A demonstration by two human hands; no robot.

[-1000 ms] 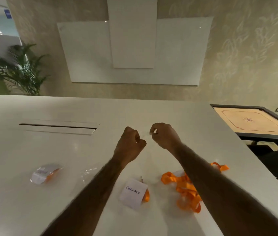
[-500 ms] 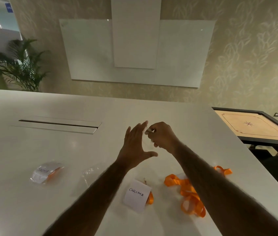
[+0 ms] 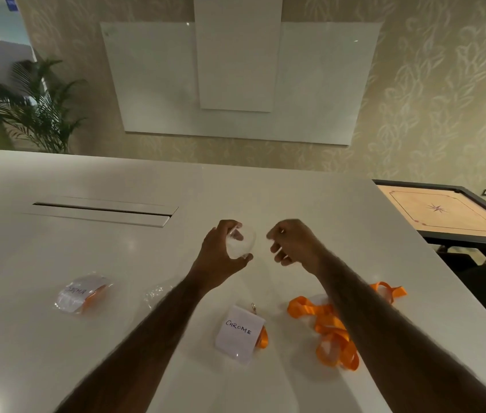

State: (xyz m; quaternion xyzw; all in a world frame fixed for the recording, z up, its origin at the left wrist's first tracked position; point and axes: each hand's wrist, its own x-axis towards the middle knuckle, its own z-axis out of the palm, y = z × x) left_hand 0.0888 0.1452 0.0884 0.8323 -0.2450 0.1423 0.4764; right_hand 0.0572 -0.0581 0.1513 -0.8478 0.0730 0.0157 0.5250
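Both my hands are raised over the white table. My left hand holds a small clear plastic piece between curled fingers and thumb. A short gap to its right, my right hand is curled into a loose fist; whether it holds anything I cannot tell. Below the hands lies a white card marked CHROME with an orange strap and metal clip. A tangle of orange lanyards lies under my right forearm.
At the left lies a clear bag with a labelled card and orange strap, and a crumpled clear wrapper beside my left forearm. A cable slot is set in the table. A carrom board stands right; a plant far left.
My left hand went from a fist to open fingers, and now grips the clear piece. The hands have drawn apart, the right one moving right.
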